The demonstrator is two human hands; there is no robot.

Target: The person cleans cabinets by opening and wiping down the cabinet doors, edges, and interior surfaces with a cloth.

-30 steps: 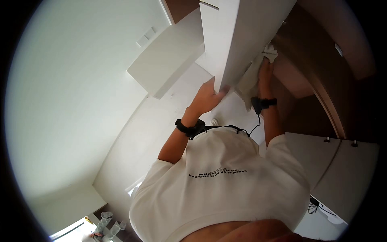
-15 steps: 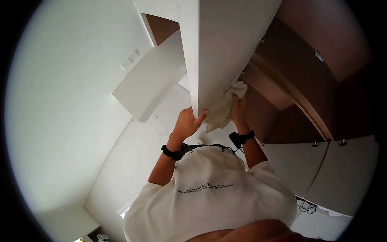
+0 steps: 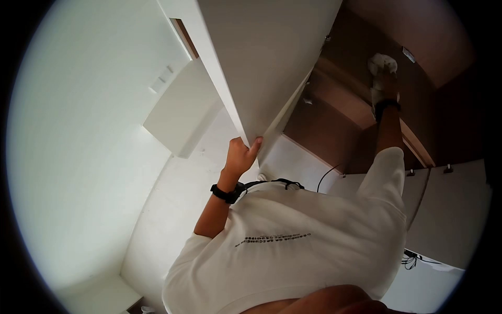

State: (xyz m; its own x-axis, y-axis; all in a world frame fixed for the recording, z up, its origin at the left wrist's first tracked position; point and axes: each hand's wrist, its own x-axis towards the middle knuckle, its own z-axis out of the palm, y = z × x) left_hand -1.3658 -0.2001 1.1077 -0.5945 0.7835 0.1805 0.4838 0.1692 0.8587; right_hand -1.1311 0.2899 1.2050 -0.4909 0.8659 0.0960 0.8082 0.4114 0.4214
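My left hand (image 3: 241,156) is closed around the edge of a tall pale cabinet door (image 3: 261,63), with the thumb on its inner face. Inside the brown cabinet, my right hand (image 3: 387,83) reaches far to the upper right and holds a crumpled whitish cloth (image 3: 380,62). The cloth lies against a dark brown shelf (image 3: 348,52); the right fingers are partly hidden by it. Black bands circle both wrists.
Another cabinet door (image 3: 455,209) stands at the right, near some dark cables (image 3: 412,258). A pale boxy panel (image 3: 180,112) juts out at the left, below wall switches (image 3: 161,78). A small metal fitting (image 3: 409,54) sits at the cabinet's upper right.
My right hand has carried the cloth from the door's inner face up and right into the cabinet. The left hand keeps its grip on the door edge, which has shifted slightly left in view.
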